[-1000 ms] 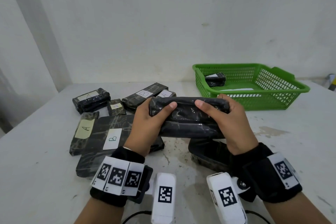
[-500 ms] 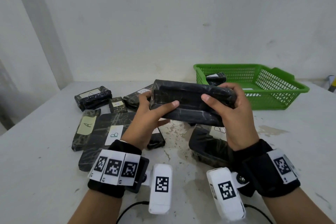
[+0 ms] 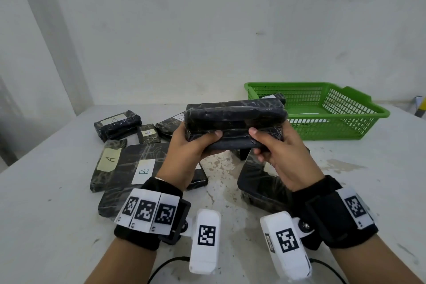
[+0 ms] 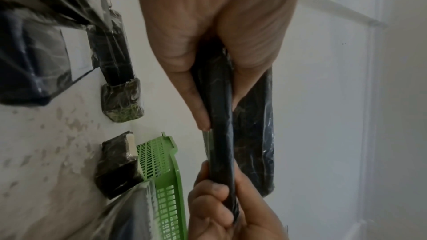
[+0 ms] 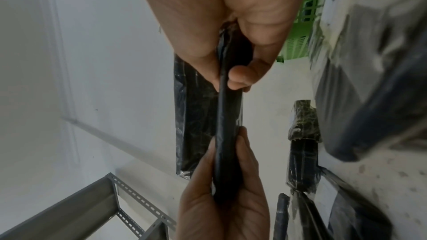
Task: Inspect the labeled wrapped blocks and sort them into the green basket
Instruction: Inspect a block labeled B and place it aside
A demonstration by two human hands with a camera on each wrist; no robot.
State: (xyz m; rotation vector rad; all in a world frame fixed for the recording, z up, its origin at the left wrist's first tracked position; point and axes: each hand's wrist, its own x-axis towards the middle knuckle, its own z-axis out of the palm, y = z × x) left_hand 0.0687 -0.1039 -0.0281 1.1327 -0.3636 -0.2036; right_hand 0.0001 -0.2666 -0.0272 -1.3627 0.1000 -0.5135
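- The long black plastic-wrapped block (image 3: 235, 120) is up in the air over the middle of the white table (image 3: 46, 191), held by both hands, one at each end.
- Left hand (image 3: 191, 145) has its thumb hooked over the near face and its fingers curled under the left end. Right hand (image 3: 283, 154) does the same on the right end, thumb on the near side and fingers tucked behind.
- No label shows on the faces turned our way, so my guess is they're rolling it round to hunt for the letter. It could be on the far side, can't tell from here.
- Handling-wise it looks stiff enough to stay straight between two end grips, and not too heavy, judging by how easily it sits in the fingers. The shiny film wrap looks slippery, so gripping around the ends beats pinching the flat faces.
- The green plastic mesh basket (image 3: 345, 127) sits back right on the table, just behind the held block, with at least one small wrapped block (image 3: 274, 97) already in it.
- More wrapped blocks lie on the table to the left, including a flat one with a "B" label (image 3: 144, 170) and a slim one marked "A" (image 3: 109, 159).
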